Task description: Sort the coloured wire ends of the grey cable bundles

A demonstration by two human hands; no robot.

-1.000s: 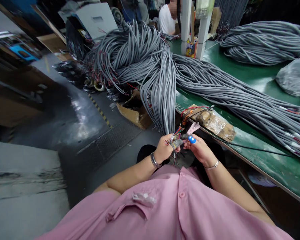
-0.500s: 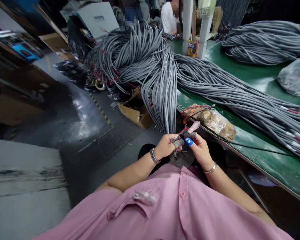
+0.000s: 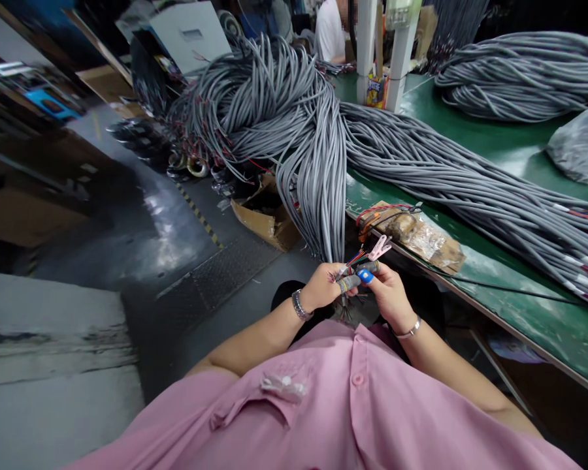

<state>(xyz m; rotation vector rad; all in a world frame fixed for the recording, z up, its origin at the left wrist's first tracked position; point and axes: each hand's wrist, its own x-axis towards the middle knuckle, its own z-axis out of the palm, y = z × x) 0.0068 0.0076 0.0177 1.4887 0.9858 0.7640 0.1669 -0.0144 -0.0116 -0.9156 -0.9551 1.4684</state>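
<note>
My left hand (image 3: 327, 287) is closed on thin coloured wires (image 3: 355, 257), with a grey cover on one finger. Close against it, my right hand (image 3: 389, 297) pinches at the same wires, a blue wrap on its thumb and a grey cover on a finger. The exact spot between the fingertips is hidden. A pink clothespin (image 3: 380, 248) stands just beyond my right fingers, beside the wires; what it clips I cannot tell. Behind my hands, a thick bundle of grey cables (image 3: 321, 189) hangs over the table edge. Loose wire ends dangle below my fingers.
The green table (image 3: 500, 261) carries long grey cables, a coiled cable bundle (image 3: 524, 77), a clear plastic bag (image 3: 581, 147) and a taped wooden block (image 3: 419, 238). An open cardboard box (image 3: 264, 222) stands on the floor. Past the white posts sits another person (image 3: 329, 32).
My right hand has shifted slightly left, nearer my left hand. The pink clothespin has turned and now shows its two prongs.
</note>
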